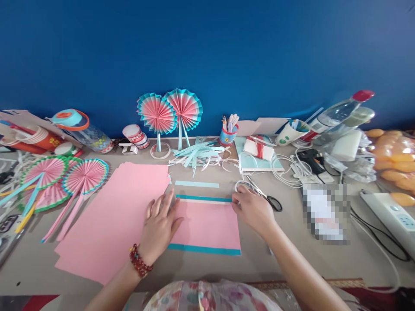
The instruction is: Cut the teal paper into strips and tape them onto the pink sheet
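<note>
A pink paper sheet (207, 224) lies on the table before me. A teal paper strip (204, 198) runs along its far edge above a white band, and another teal strip (210, 249) borders the near edge. My left hand (159, 229) rests flat over the sheet's left side, fingers spread, with a beaded bracelet on the wrist. At the far right corner, the bent fingers of my right hand (254, 209) pinch the end of the far teal strip. Scissors (264, 193) and a tape roll (244, 185) lie just beyond that hand, the roll partly hidden by it.
Larger pink sheets (113, 216) are stacked at left beside folded paper fans (86, 177). A light blue strip (197, 184) lies beyond the sheet, before a heap of paper strips (197, 153). Two fans (183, 108) lean on the wall. Cables (288, 172) and a power strip (392, 216) occupy the right.
</note>
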`<state>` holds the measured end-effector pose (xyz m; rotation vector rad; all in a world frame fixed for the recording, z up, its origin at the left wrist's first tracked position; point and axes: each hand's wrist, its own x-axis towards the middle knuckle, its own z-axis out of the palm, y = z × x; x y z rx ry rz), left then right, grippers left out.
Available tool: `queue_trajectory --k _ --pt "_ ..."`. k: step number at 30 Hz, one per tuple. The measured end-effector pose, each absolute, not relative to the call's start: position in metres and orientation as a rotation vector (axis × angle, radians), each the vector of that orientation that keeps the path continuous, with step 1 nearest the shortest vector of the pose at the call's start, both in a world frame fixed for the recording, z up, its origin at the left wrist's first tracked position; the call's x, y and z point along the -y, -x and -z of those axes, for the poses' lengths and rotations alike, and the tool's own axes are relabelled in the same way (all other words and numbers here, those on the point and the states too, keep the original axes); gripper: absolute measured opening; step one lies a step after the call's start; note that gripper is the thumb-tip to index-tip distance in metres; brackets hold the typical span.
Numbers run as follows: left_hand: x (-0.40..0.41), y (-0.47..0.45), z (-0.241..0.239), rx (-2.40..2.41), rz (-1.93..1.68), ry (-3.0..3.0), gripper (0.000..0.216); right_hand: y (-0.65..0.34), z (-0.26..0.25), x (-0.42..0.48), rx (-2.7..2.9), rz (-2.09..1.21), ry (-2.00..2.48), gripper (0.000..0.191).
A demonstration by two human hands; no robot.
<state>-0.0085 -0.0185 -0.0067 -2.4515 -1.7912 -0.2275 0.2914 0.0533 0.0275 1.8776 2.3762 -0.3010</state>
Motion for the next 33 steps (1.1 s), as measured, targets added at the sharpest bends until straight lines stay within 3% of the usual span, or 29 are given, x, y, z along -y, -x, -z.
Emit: queue_trajectory --k 4,10,15,33 --pt "0.010 -0.001 0.002 1.774 0.373 2.475 0.048 -0.291 -0.028 -0.052 -2.372 0.299 -1.880 0.018" --pt "-0.022 -0.064 0.004 1.134 0.329 3.019 0.072 -0.291 -0.028 -0.051 -2.396 0.276 -1.865 0.014" --pt "-0.039 -0.077 0.027 0.901 0.256 3.161 0.098 -0.292 -0.027 -0.049 -2.401 0.280 -1.879 0.014" --pt "-0.038 -0.075 0.026 0.877 0.325 3.142 0.094 -0.308 -0.039 -0.043 -2.251 0.414 -1.972 0.015"
